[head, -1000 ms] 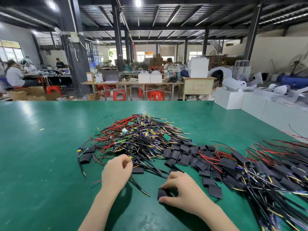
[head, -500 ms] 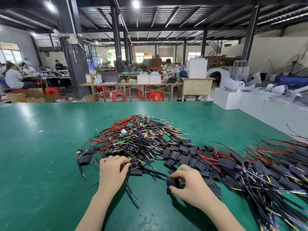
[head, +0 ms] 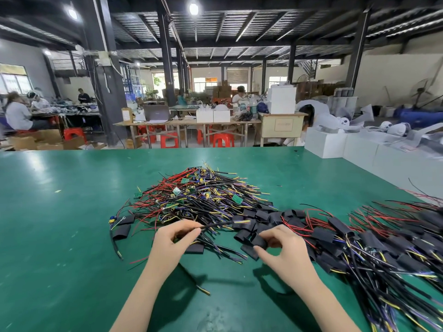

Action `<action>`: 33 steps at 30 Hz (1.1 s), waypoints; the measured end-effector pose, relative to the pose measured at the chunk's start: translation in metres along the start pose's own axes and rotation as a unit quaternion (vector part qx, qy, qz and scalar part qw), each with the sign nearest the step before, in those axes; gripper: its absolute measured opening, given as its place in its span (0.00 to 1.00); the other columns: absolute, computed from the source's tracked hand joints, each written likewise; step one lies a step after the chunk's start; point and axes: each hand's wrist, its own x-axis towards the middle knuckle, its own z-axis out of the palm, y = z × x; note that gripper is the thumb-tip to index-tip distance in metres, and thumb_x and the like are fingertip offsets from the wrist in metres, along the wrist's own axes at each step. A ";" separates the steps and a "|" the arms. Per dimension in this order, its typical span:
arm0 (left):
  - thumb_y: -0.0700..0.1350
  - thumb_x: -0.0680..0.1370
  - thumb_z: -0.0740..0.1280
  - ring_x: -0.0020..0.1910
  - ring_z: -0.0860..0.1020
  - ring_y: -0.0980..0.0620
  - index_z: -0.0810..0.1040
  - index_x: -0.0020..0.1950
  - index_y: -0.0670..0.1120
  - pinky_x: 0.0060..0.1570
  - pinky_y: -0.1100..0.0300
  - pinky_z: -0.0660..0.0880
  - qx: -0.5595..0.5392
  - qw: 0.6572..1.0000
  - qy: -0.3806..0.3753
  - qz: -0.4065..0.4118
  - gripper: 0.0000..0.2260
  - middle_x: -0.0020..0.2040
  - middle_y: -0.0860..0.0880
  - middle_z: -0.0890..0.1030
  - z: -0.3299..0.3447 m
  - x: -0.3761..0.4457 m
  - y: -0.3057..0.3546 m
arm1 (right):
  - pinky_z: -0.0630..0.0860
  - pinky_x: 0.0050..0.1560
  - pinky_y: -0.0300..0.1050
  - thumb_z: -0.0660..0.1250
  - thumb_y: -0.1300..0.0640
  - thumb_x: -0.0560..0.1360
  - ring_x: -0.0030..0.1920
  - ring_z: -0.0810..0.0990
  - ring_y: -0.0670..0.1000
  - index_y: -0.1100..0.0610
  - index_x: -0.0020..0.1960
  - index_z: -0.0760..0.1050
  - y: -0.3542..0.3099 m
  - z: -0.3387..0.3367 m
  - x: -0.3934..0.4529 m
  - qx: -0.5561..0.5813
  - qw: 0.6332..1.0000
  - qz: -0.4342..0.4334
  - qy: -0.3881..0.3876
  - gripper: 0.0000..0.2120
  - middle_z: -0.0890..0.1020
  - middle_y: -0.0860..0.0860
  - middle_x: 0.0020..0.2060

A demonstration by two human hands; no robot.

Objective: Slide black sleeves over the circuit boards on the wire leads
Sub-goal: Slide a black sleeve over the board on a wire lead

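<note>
1. Where a second before both hands had been down on the green bench [head: 60, 236], they were now lifted clear of it and drawn toward each other.
2. Left hand [head: 171, 243]: fingers and thumb pinched on a black wire lead [head: 215, 225], pulled free of the unsleeved pile [head: 199, 195]. The lead ran up and right from the fingertips, its yellow-tipped end pointing toward the loose sleeves. Whether a board sat inside the fist, I could not tell.
3. Right hand [head: 285, 248]: thumb and forefinger curled around one black sleeve [head: 260, 240], picked up off the bench and held just in front of the scattered loose sleeves [head: 259, 216].
4. Sleeve and lead end were near but not touching; nothing threaded yet.
5. Judgement: pick-up finished on both sides, so the next step looked to be feeding the lead tip into the sleeve mouth.
6. The finished bundle [head: 371, 245] lay at the right; the unsleeved heap remained large, so the job seemed far from done.
</note>
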 end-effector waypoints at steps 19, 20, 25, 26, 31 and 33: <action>0.37 0.73 0.73 0.41 0.81 0.60 0.85 0.42 0.50 0.43 0.72 0.73 0.136 0.989 -0.060 0.018 0.07 0.39 0.60 0.84 0.019 -0.012 0.015 | 0.74 0.48 0.45 0.74 0.55 0.68 0.43 0.77 0.51 0.54 0.49 0.79 -0.001 -0.003 -0.002 -0.138 0.979 -0.135 -0.056 0.11 0.78 0.47 0.44; 0.38 0.73 0.73 0.41 0.81 0.60 0.85 0.42 0.50 0.43 0.70 0.74 0.142 0.988 -0.063 0.020 0.07 0.39 0.60 0.84 0.020 -0.013 0.015 | 0.75 0.47 0.46 0.74 0.55 0.67 0.41 0.77 0.52 0.54 0.47 0.79 -0.001 -0.003 -0.001 -0.161 0.974 -0.146 -0.057 0.11 0.79 0.47 0.43; 0.39 0.73 0.72 0.36 0.79 0.60 0.83 0.40 0.51 0.39 0.69 0.72 0.180 0.981 -0.071 0.018 0.06 0.35 0.62 0.82 0.027 -0.016 0.017 | 0.73 0.46 0.45 0.76 0.54 0.61 0.39 0.77 0.51 0.53 0.42 0.78 -0.002 -0.003 0.000 -0.223 0.962 -0.150 -0.055 0.12 0.78 0.46 0.38; 0.39 0.73 0.72 0.34 0.78 0.60 0.83 0.39 0.50 0.37 0.70 0.70 0.178 0.981 -0.074 0.018 0.07 0.34 0.62 0.81 0.028 -0.016 0.018 | 0.71 0.46 0.45 0.76 0.53 0.60 0.39 0.77 0.51 0.52 0.41 0.78 -0.002 -0.003 0.000 -0.244 0.956 -0.152 -0.057 0.12 0.78 0.45 0.37; 0.38 0.73 0.72 0.33 0.79 0.54 0.84 0.39 0.50 0.35 0.68 0.72 0.144 0.986 -0.080 0.010 0.07 0.33 0.57 0.82 0.027 -0.014 0.020 | 0.64 0.46 0.45 0.74 0.49 0.59 0.40 0.78 0.51 0.50 0.37 0.77 -0.002 0.001 -0.001 -0.294 0.939 -0.168 -0.065 0.10 0.77 0.45 0.35; 0.38 0.73 0.72 0.35 0.79 0.57 0.84 0.40 0.50 0.37 0.71 0.71 0.147 0.985 -0.084 0.014 0.06 0.34 0.59 0.82 0.028 -0.016 0.021 | 0.64 0.46 0.44 0.74 0.50 0.59 0.39 0.78 0.51 0.51 0.37 0.77 -0.003 0.002 -0.002 -0.294 0.939 -0.166 -0.071 0.10 0.77 0.45 0.34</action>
